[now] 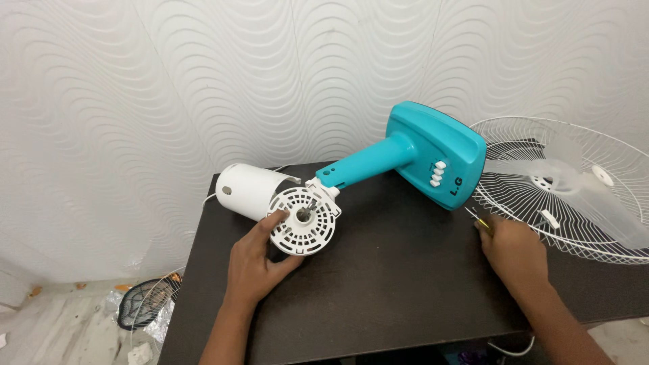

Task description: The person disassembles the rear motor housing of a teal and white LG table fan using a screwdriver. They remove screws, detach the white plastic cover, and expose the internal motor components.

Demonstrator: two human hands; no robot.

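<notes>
On the dark rectangular wooden desk, the left hand cupped the white round slotted plastic motor face of the fan body, grip spread, thumb on its rim. Right of that motor face, the right hand lay closed, its grip pinching a small yellowish tool. The fan body's long axis ran from the white motor housing up and rightward along the teal plastic neck to the teal base. Farther right lay the white wire fan guard.
</notes>
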